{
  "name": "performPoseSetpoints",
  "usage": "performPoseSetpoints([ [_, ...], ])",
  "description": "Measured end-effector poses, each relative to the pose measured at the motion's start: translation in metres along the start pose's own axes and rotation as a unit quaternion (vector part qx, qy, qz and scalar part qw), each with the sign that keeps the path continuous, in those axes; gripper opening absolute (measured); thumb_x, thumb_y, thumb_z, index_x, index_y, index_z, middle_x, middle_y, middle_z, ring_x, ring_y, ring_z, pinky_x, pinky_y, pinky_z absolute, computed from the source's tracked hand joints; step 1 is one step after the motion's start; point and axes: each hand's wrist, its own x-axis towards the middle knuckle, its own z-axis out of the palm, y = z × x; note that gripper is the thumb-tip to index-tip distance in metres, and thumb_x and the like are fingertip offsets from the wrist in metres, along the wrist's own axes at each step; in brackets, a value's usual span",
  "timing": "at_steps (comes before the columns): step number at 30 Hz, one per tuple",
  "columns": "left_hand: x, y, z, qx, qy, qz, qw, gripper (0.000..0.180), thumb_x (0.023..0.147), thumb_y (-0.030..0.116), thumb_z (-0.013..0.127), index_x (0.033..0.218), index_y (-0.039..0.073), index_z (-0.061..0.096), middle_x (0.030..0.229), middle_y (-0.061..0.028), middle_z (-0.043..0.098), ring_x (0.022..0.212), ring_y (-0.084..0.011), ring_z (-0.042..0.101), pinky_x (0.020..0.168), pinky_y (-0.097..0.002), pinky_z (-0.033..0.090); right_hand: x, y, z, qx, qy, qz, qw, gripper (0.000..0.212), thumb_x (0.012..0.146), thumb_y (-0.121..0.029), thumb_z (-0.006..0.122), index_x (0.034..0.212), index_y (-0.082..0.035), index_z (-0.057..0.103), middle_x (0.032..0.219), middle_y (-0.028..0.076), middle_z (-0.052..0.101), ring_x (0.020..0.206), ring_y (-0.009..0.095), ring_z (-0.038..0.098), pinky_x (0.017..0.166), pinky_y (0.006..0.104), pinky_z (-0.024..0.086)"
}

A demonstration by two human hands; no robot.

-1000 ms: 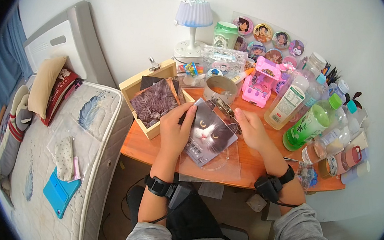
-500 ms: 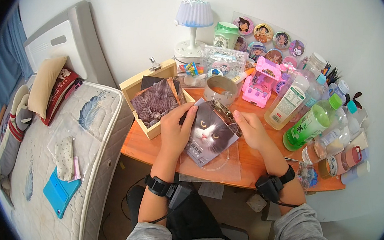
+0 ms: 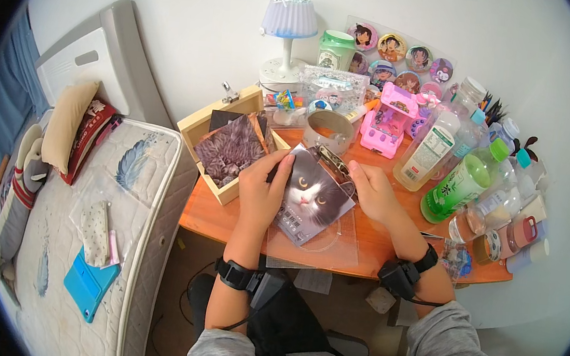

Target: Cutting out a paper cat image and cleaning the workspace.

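Both my forearms rise from the lower edge, converging over the table [image 3: 209, 215]. My left hand [image 3: 262, 184] is closed on the upper-left edge of a cat-face card [image 3: 310, 200], thumb on the near side, fingers largely hidden. My right hand [image 3: 374, 195] pinches at the card's right side, thumb extended upward; fingertips hidden behind it. Card: tilted, between my hands, above a clear sheet [image 3: 342, 242], to the right of the wooden box [image 3: 230, 193]. Black straps [image 3: 237, 276] circle both forearms.

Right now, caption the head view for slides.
Left hand holds a flat grey cat-face card, right hand at its edge, over an orange wooden desk.
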Motion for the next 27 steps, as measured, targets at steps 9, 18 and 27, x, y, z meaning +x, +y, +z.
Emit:
performPoseSetpoints([
  [9, -0.002, -0.003, -0.001, -0.007, 0.000, -0.012, 1.000, 0.013, 0.081, 0.009, 0.059, 0.087, -0.003, 0.062, 0.074, -0.0149, 0.063, 0.064, -0.0214, 0.061, 0.060, -0.0275, 0.046, 0.001, -0.001, 0.000, 0.112, -0.024, 0.018, 0.993, 0.037, 0.094, -0.029, 0.039, 0.077, 0.001, 0.054, 0.068, -0.001, 0.051, 0.064, 0.007, 0.042, 0.058, 0.0275, 0.036],
  [18, -0.001, 0.001, -0.001, -0.006, 0.017, -0.001, 1.000, 0.013, 0.082, 0.009, 0.058, 0.087, -0.003, 0.061, 0.075, -0.0145, 0.063, 0.064, -0.0210, 0.061, 0.060, -0.0272, 0.046, -0.002, -0.008, -0.011, 0.078, -0.103, 0.101, 0.987, 0.036, 0.092, -0.032, 0.041, 0.094, -0.001, 0.059, 0.084, 0.000, 0.057, 0.076, 0.007, 0.049, 0.070, 0.0226, 0.039],
  [27, 0.000, 0.002, 0.000, -0.006, 0.023, 0.010, 1.000, 0.013, 0.082, 0.008, 0.058, 0.087, -0.003, 0.061, 0.076, -0.0145, 0.063, 0.066, -0.0208, 0.061, 0.061, -0.0273, 0.046, -0.004, 0.006, -0.014, 0.135, -0.098, 0.094, 0.981, 0.043, 0.094, -0.035, 0.036, 0.093, 0.002, 0.060, 0.084, 0.003, 0.059, 0.079, 0.008, 0.049, 0.073, 0.0246, 0.039],
])
